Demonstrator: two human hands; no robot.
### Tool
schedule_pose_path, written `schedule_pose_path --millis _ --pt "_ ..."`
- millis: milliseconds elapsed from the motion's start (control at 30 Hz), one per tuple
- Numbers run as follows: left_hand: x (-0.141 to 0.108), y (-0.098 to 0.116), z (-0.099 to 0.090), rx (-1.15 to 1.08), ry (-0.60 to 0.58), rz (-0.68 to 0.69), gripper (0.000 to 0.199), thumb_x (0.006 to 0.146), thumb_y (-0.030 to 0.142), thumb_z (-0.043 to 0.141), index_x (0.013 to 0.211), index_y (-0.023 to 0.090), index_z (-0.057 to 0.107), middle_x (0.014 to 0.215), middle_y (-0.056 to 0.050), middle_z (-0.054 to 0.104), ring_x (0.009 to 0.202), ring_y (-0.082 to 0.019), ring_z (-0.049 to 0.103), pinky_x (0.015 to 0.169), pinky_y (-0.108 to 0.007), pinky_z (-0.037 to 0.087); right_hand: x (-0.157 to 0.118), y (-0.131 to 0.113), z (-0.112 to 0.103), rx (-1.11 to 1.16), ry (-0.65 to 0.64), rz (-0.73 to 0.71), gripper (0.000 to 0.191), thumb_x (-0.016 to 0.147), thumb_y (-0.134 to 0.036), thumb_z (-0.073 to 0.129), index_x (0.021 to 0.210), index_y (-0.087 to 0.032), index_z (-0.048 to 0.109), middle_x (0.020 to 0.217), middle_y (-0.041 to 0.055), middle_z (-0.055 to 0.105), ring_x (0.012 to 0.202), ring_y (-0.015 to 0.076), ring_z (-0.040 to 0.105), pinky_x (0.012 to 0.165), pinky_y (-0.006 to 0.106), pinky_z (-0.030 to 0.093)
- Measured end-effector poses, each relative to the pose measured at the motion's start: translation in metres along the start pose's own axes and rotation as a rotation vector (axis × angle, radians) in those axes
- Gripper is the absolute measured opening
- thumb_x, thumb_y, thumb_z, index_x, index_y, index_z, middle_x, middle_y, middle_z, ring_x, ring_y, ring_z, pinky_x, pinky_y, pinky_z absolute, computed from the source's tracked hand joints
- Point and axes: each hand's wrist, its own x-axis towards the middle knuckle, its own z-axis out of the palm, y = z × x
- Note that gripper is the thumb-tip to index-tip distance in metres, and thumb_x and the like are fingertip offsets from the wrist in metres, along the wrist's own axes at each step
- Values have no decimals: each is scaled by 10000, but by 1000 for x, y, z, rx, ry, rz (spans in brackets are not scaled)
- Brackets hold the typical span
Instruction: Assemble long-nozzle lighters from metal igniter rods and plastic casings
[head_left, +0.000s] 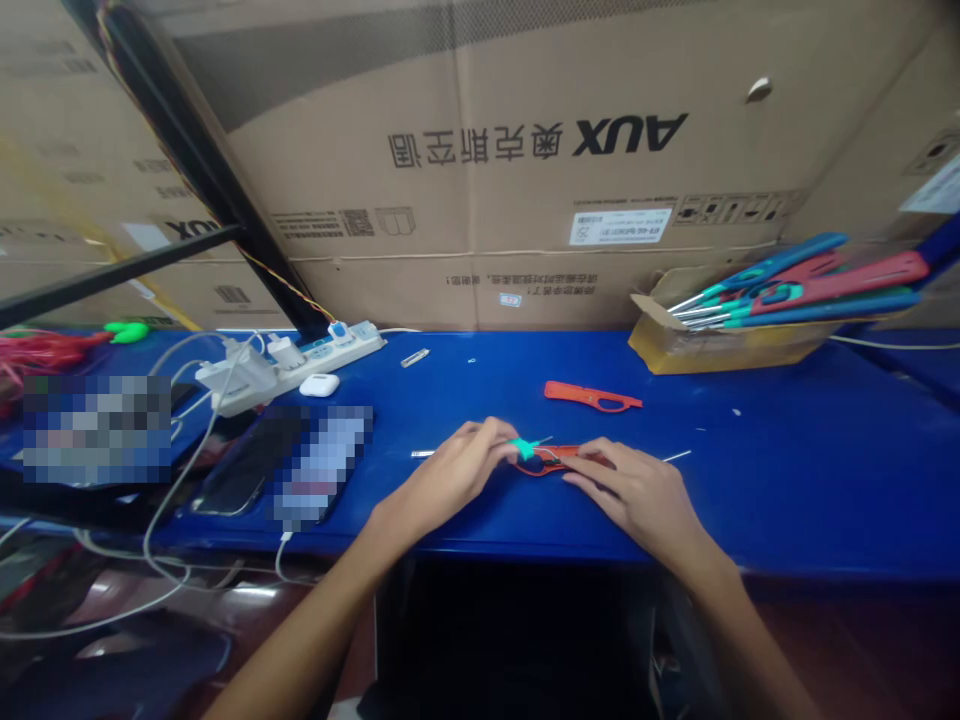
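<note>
Near the front of the blue table, my left hand (469,465) pinches a small teal green piece (525,449) above the left end of an orange shell half (553,461). My right hand (630,485) has its fingertips closed at the right part of that shell, by a thin pale wire. Another orange shell half (592,396) lies just behind, apart from both hands. A thin metal rod (677,456) lies to the right of my right hand. A small white strip (422,454) shows left of my left hand.
An open carton (735,349) of blue and red lighters stands at the back right. A white power strip (300,370), an earbud case (319,385), phones (322,465) and cables lie left. Cardboard boxes (487,200) wall the back edge.
</note>
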Motion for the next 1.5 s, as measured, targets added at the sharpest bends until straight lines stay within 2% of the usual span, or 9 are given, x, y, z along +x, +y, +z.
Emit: schedule_pose_path --millis 200,467,600,767,900,1100,1500 --pt "9 0 8 365 63 212 208 1067 306 465 991 183 614 1012 -34 729 929 -204 596 914 -389 390 1 -2 1 37 -24 -9 221 1003 -363 574 1083 -227 729 999 20 736 777 157 694 672 272 479" --pt "16 -2 19 390 60 151 242 1041 351 513 971 170 657 1003 -41 697 913 -205 535 822 -352 349 1 0 -1 154 -87 28 220 1018 -337 549 1121 -246 720 1077 15 731 821 145 710 641 254 487" --pt "18 -3 15 513 -13 215 269 1052 331 486 974 167 684 944 -42 702 892 -219 535 859 -390 332 1 -1 -3 170 -97 41 233 1020 -331 543 1137 -236 720 1089 22 727 834 146 717 654 256 512" --pt "20 2 13 627 -34 242 238 1046 283 507 950 156 684 923 -65 696 921 -240 537 889 -415 339 0 -2 -3 179 -100 49 248 1020 -332 533 1144 -233 725 1085 38 728 835 151 722 660 251 534" --pt "21 3 18 630 -36 237 202 1031 286 541 945 154 667 909 -58 696 918 -239 539 901 -411 334 0 -1 -2 212 -126 60 251 1025 -335 529 1164 -239 714 1114 35 724 878 158 720 691 259 544" --pt "23 -5 22 561 18 271 209 1038 295 526 964 148 655 937 -44 710 906 -220 540 920 -409 326 -2 1 -1 274 -151 62 251 1026 -330 528 1188 -239 696 1175 37 711 992 184 704 834 306 560" --pt "26 -7 18 530 53 316 253 1060 277 483 970 187 702 1011 -38 719 916 -204 524 912 -395 341 -2 2 -1 318 -156 57 276 1021 -328 522 1219 -245 696 1171 51 707 997 197 702 856 342 585"
